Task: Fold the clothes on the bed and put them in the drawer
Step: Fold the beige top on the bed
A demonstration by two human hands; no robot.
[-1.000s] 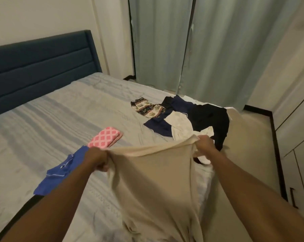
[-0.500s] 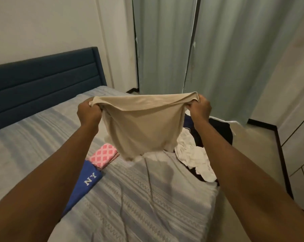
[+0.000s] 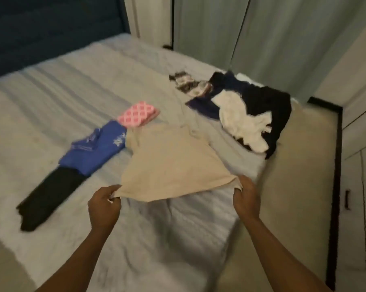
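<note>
In the head view, a beige garment (image 3: 173, 165) is seen spread on the bed (image 3: 62, 91), its far part lying flat on the sheet and its near hem raised a little. The near left corner of the hem is pinched by the left hand (image 3: 104, 205), whose fingers are curled round the cloth; the near right corner is gripped likewise by the right hand (image 3: 246, 199); the hands are held well apart, with the hem stretched between them.

Just left of the beige garment, a folded blue garment (image 3: 95, 148) with white lettering is laid, touching its far left edge. A folded pink checked cloth (image 3: 138, 113) is set just beyond that same corner. A black garment (image 3: 49, 197), folded long, is placed further left, its far end meeting the blue one. Beyond and to the right of the beige garment, apart from it, a loose pile of clothes (image 3: 241, 110) in dark and white is heaped at the bed's edge. Well to the right of the beige garment, across a strip of floor, a pale cabinet (image 3: 359, 186) with dark handles is seen; the picture is somewhat blurred.
</note>
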